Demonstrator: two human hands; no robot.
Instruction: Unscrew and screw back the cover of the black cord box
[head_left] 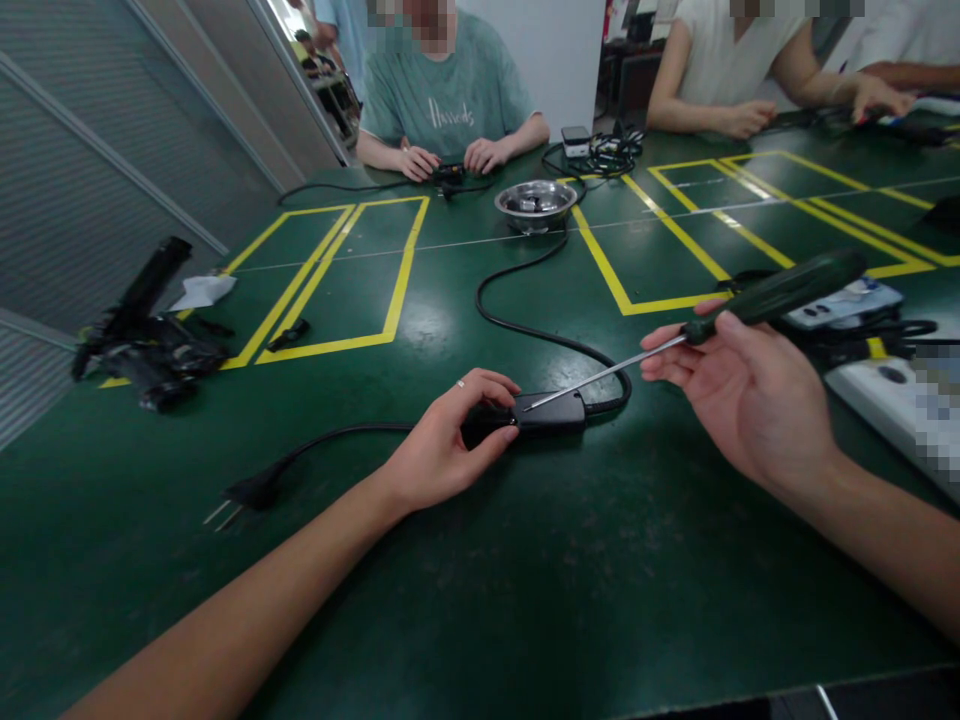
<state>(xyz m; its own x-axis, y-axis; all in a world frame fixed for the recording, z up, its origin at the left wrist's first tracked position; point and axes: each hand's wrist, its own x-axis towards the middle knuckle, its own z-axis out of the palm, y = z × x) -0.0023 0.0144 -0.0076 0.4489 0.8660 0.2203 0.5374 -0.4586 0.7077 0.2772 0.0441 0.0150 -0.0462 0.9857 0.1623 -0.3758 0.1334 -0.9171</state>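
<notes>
A black rectangular cord box (559, 412) lies on the green table, with cable running out of both ends. My left hand (457, 430) grips its left end between thumb and fingers. In my right hand (757, 390) is a screwdriver (780, 290) with a dark green handle, tilted so its metal shaft points down and left. The shaft's tip appears at the top face of the box near my left fingertips; whether it touches I cannot tell. A two-pin plug (255, 488) rests at the left end of the cord.
A steel bowl (535, 205) holds small parts. Dark plastic parts (154, 340) are piled at the left, near a small black piece (289, 335). A white power strip (900, 410) lies at the right. Yellow tape (405, 270) marks the table (450, 620). Several people sit opposite.
</notes>
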